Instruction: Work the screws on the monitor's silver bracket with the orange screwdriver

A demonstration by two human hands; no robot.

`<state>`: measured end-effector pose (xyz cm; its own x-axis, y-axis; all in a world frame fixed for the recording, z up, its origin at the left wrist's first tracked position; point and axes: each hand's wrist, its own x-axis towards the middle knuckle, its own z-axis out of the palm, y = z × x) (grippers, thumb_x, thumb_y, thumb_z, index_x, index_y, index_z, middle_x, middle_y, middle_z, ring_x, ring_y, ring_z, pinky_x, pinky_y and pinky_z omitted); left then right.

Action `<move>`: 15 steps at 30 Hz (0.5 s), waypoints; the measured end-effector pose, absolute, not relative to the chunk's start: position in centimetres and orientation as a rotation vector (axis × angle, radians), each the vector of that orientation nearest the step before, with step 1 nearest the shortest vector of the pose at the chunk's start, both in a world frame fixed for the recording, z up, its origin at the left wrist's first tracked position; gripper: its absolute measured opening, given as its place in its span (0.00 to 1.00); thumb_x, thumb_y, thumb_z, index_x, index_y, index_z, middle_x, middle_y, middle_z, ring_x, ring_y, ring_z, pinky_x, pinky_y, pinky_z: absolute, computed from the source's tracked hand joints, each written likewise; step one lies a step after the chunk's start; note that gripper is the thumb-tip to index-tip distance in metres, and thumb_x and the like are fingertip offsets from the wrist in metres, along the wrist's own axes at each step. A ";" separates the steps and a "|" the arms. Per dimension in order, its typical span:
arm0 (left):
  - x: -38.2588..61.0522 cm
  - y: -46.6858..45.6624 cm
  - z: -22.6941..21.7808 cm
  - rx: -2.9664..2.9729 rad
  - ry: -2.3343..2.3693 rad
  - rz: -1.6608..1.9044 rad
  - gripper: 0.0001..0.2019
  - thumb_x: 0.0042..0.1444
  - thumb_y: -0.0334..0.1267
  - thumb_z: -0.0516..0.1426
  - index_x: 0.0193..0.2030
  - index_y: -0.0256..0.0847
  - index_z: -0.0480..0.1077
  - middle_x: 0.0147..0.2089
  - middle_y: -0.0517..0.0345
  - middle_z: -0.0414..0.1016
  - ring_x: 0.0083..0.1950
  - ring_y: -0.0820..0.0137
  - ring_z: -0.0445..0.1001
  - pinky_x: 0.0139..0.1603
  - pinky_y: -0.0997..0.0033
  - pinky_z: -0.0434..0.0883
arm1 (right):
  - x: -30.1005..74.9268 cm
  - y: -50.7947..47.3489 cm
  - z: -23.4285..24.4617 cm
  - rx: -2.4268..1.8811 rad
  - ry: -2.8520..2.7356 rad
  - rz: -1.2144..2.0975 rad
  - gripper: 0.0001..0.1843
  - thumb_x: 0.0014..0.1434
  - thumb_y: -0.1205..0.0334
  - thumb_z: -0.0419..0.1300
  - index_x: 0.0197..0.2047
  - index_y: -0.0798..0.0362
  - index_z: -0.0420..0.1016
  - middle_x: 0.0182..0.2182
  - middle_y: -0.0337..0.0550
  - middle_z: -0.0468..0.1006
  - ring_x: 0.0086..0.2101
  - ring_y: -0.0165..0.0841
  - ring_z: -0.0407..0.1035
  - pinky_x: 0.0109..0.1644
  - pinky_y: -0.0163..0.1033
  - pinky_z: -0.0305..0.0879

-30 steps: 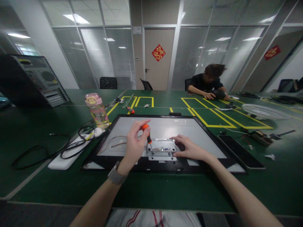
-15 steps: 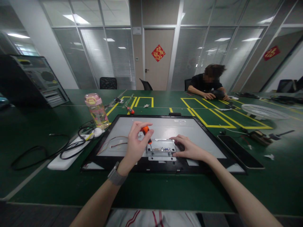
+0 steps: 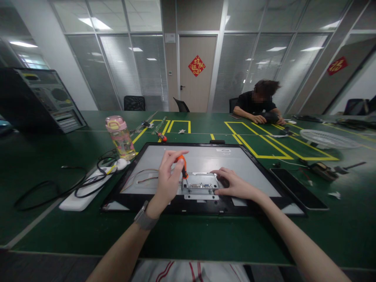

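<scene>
My left hand (image 3: 170,176) is closed round the orange and black handle of a screwdriver (image 3: 184,169). The screwdriver leans slightly, its tip down at the left end of a row of ports on a metal bracket (image 3: 202,197). Thumb and fingers of my right hand (image 3: 232,183) grip the bracket's right side, holding it against the panel. Beneath both hands a large flat display panel (image 3: 246,168) lies with its grey metal back up, framed in black. Thin wires (image 3: 143,179) run across the panel left of my left hand.
Left of the panel are a white power strip (image 3: 86,192) with black cables and a pink bottle (image 3: 120,137). Another screwdriver (image 3: 162,137) lies behind it. A smartphone (image 3: 298,188) rests at the right. Across the table, a person (image 3: 260,102) leans over a dark object.
The fingers and thumb of my left hand have shifted slightly on the screwdriver's handle. My right hand stays in place on the bracket.
</scene>
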<state>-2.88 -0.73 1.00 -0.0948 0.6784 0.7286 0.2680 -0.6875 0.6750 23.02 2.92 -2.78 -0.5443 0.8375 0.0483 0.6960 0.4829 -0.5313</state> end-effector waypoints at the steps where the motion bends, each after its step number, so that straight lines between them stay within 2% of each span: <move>1: -2.9 -0.8 1.0 1.858 1.015 1.828 0.13 0.65 0.36 0.50 0.48 0.43 0.75 0.42 0.55 0.70 0.43 0.69 0.70 0.45 0.69 0.68 | 23.0 2.9 -2.7 -1.300 -2.431 0.669 0.34 0.52 0.50 0.67 0.60 0.49 0.67 0.47 0.49 0.69 0.49 0.45 0.64 0.56 0.52 0.60; 3: -2.9 -0.8 1.0 1.837 0.981 1.797 0.15 0.66 0.35 0.47 0.52 0.43 0.73 0.44 0.54 0.71 0.45 0.68 0.70 0.46 0.68 0.68 | 23.0 2.8 -2.7 -1.297 -2.431 0.674 0.34 0.52 0.50 0.67 0.60 0.49 0.66 0.47 0.48 0.69 0.49 0.45 0.65 0.56 0.52 0.60; 8: -2.9 -0.8 0.9 1.871 1.040 1.824 0.12 0.61 0.37 0.57 0.50 0.44 0.75 0.38 0.57 0.67 0.40 0.69 0.68 0.44 0.69 0.68 | 23.0 2.8 -2.7 -1.299 -2.435 0.664 0.34 0.52 0.49 0.67 0.60 0.49 0.66 0.46 0.48 0.69 0.49 0.45 0.65 0.56 0.52 0.60; 13: -2.9 -1.0 1.1 1.856 1.014 1.792 0.15 0.66 0.37 0.49 0.52 0.42 0.73 0.43 0.54 0.69 0.44 0.68 0.69 0.45 0.68 0.68 | 23.0 2.8 -2.8 -1.292 -2.435 0.656 0.34 0.52 0.49 0.67 0.60 0.49 0.67 0.46 0.48 0.69 0.49 0.45 0.65 0.56 0.52 0.60; 15: -2.9 -0.9 1.1 1.852 0.993 1.777 0.15 0.66 0.36 0.48 0.53 0.42 0.72 0.43 0.54 0.71 0.44 0.68 0.70 0.45 0.68 0.68 | 23.1 2.8 -2.9 -1.284 -2.436 0.652 0.35 0.52 0.48 0.67 0.60 0.50 0.66 0.46 0.48 0.69 0.48 0.45 0.65 0.56 0.51 0.60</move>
<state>-2.89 -0.95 1.13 -0.0531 0.7130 0.6991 0.2219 -0.6742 0.7044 23.07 2.83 -2.86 -0.5503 0.8328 0.0600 0.6916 0.4949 -0.5261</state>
